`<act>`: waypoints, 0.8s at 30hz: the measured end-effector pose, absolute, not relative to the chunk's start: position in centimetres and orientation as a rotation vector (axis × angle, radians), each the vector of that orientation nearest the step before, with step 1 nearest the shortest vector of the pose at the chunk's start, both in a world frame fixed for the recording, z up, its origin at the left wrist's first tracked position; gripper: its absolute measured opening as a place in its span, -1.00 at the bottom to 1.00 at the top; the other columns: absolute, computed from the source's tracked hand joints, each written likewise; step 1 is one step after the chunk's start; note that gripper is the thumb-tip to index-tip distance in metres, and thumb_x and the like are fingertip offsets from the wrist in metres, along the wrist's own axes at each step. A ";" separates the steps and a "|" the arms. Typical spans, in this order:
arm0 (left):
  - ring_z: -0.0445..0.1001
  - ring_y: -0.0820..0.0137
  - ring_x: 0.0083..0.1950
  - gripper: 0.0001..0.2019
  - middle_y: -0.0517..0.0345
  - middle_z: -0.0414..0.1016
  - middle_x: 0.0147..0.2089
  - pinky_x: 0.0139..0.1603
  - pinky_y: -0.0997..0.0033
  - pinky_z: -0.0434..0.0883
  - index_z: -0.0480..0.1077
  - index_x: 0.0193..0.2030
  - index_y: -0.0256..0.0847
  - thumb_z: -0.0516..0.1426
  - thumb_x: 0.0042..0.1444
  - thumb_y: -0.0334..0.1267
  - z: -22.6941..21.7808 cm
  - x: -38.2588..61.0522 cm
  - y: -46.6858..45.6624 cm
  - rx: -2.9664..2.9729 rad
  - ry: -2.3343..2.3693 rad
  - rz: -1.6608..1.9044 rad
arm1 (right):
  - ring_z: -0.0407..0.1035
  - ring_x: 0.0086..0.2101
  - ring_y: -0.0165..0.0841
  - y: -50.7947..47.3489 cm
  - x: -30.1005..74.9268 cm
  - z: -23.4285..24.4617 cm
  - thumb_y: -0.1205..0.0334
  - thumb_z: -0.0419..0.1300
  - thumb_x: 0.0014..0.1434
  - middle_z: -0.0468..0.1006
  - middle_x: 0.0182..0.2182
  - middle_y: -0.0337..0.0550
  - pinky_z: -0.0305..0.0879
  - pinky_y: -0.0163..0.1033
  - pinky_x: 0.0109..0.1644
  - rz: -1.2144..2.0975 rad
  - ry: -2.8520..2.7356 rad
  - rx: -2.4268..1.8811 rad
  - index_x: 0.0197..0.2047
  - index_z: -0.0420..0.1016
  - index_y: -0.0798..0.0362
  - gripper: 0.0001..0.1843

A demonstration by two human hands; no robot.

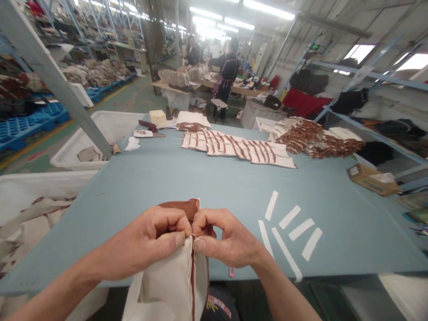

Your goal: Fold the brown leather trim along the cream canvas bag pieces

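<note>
Between my two hands hangs a cream fabric piece (pixel 163 285) with a brown-edged seam running down its middle. My left hand (pixel 150 243) pinches the top of the seam from the left, thumb pressed on the cream cloth. Facing it, my right hand (pixel 224 238) pinches the same spot from the right, the fingertips of both nearly touching. A brown flap (pixel 182 206) of the piece shows behind the fingers. The lower end of the cloth drops past the table's front edge toward my lap. Whatever lies right under the fingertips is hidden.
Several white strips (pixel 289 249) lie on the blue-grey table (pixel 150 178), right of my hands. Overlapping cream-and-brown pieces (pixel 234 147) and a larger pile (pixel 310 136) sit at the back. White bins (pixel 96 120) stand left; a cardboard box (pixel 372 180) is at right. A person (pixel 227 71) stands beyond.
</note>
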State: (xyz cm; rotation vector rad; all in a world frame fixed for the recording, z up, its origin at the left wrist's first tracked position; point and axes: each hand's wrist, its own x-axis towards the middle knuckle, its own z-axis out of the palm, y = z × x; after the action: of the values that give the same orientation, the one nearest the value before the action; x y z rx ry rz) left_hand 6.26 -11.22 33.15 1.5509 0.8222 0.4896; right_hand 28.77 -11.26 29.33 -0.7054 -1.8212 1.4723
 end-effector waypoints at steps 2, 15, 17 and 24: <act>0.12 0.52 -0.46 -0.75 0.37 0.23 -0.47 -0.49 0.55 0.11 0.33 -0.40 -0.19 0.19 0.27 -0.15 32.9 6.1 -11.4 1.561 0.806 0.498 | 0.17 -0.46 -0.46 -11.5 28.8 29.6 0.12 0.35 0.28 0.39 -0.45 -0.36 0.15 -0.34 -0.37 1.485 -1.814 -0.701 -0.33 0.41 0.02 -0.76; 0.19 0.51 -0.46 -0.79 0.34 0.27 -0.49 -0.47 0.53 0.15 0.40 -0.42 -0.20 0.09 0.24 -0.24 34.3 6.4 -12.8 1.770 0.896 0.512 | 0.18 -0.51 -0.47 -13.7 28.0 31.7 0.28 0.26 0.09 0.33 -0.55 -0.42 0.13 -0.34 -0.38 1.121 -1.884 -0.920 -0.44 0.36 0.00 -0.86; 0.18 0.51 -0.46 -0.81 0.35 0.25 -0.49 -0.47 0.53 0.14 0.40 -0.42 -0.20 0.09 0.22 -0.26 34.1 6.3 -13.0 1.796 0.887 0.520 | 0.21 -0.50 -0.47 -14.0 27.9 31.7 0.28 0.26 0.09 0.36 -0.53 -0.42 0.14 -0.33 -0.36 1.111 -1.896 -0.945 -0.43 0.37 -0.01 -0.87; 0.04 0.54 -0.51 -0.76 0.43 0.12 -0.52 -0.54 0.52 0.04 0.23 -0.46 -0.13 0.18 0.19 -0.23 33.5 6.6 -13.4 1.724 0.827 0.465 | 0.27 -0.46 -0.45 -15.3 28.4 31.5 0.30 0.28 0.11 0.43 -0.49 -0.40 0.18 -0.32 -0.31 1.122 -1.928 -0.929 -0.40 0.38 -0.02 -0.86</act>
State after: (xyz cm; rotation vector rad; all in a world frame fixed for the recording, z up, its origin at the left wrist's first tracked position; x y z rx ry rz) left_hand 6.62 -13.40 33.50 1.7241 0.8266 0.4647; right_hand 28.40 -15.25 31.51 -0.9288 -1.9283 1.1219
